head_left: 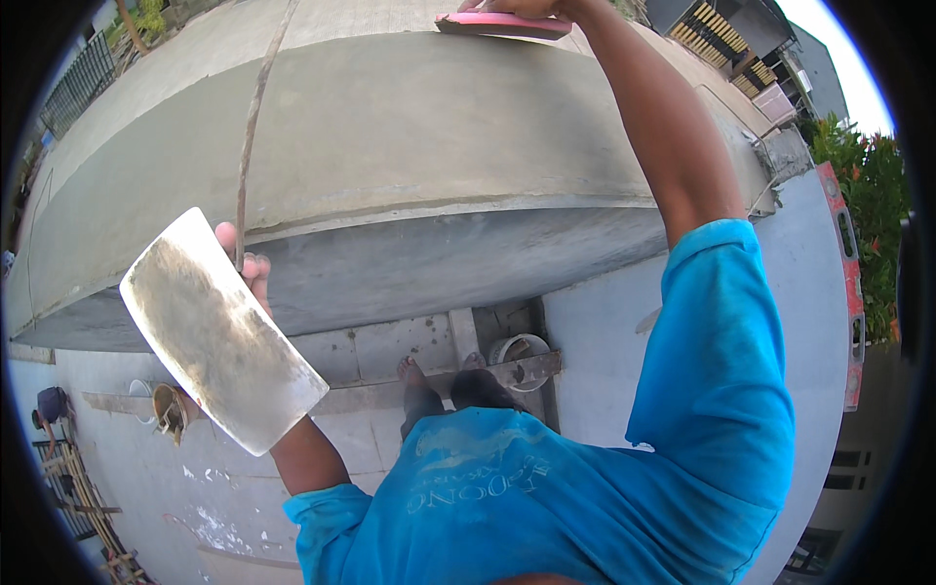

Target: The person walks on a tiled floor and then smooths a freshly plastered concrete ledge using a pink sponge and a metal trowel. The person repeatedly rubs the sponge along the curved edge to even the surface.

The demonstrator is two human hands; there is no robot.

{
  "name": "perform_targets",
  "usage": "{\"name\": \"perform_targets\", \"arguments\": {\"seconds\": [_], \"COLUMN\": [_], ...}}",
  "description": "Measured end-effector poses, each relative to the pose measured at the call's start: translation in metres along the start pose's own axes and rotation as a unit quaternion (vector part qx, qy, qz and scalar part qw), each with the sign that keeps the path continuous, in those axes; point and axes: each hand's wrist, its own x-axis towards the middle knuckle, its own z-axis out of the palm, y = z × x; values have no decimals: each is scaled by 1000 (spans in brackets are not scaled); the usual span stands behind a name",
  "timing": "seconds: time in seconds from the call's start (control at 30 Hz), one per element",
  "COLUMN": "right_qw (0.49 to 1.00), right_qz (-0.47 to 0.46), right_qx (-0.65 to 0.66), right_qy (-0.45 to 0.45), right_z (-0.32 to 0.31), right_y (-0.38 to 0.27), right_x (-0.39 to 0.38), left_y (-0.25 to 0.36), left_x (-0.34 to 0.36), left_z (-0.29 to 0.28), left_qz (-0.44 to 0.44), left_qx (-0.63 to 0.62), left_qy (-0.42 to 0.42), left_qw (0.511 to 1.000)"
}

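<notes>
At the far edge of a smooth grey plastered ledge (439, 117), my right hand (526, 8) is closed on a pink plastering float (502, 26). The float's dark base lies against the surface; part of the hand is cut off by the frame's top. On the left, my left hand (255, 273) is mostly hidden behind a rectangular trowel (224, 331), held tilted with its pale, cement-smeared face towards me. A thin, rough stick (258, 117) runs up from between the visible fingers across the ledge. Those fingers are curled.
Below the ledge, my feet stand by a plank (526, 370) and a white bucket (520, 351). Another bucket (170, 414) is at the left. A red spirit level (845, 283) stands along the right wall's edge. Plants (863, 205) grow beyond it.
</notes>
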Motion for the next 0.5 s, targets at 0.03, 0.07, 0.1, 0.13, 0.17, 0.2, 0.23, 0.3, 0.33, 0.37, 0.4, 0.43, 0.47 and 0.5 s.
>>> {"name": "perform_targets", "arguments": {"seconds": [0.03,0.07,0.1,0.13,0.17,0.2,0.23,0.3,0.33,0.37,0.4,0.43,0.47,0.5], "right_qw": [1000,999,992,989,985,979,969,940,937,934,927,919,901,881], "right_qz": [-8,-15,-127,-143,-157,-178,-209,-257,-225,-192,-158,-157,-156,-156], "right_qx": [13,26,14,17,17,16,-31,-128,-147,-163,-178,-210,-250,-289], "right_qy": [9,18,17,44,71,95,125,186,221,256,289,294,318,340], "right_z": [-3,-7,-7,-5,-5,-1,6,21,30,41,50,54,57,60], "right_y": [-2,1,9,19,4,-11,-17,-18,-23,-29,-35,-38,-35,-31], "right_x": [-8,-16,-15,-19,-43,-57,-64,-82,-93,-105,-113,-120,-123,-125], "left_y": [-1,-2,0,1,2,5,6,2,1,2,4,5,7,7], "left_x": [0,1,0,0,1,0,-3,-3,-3,-1,0,1,3,3], "left_z": [4,5,7,8,7,6,6,10,7,1,-2,-6,-8,-8], "left_qz": [-3,-11,-14,-18,-22,-21,-17,-21,-29,-38,-46,-56,-64,-72], "left_qx": [-1,-14,-18,-5,3,13,5,-18,-18,-17,-8,1,17,17], "left_qy": [-7,-2,8,21,33,49,34,-6,9,23,35,45,53,48], "left_qw": [1000,1000,1000,1000,999,998,999,1000,999,999,998,997,996,996]}}
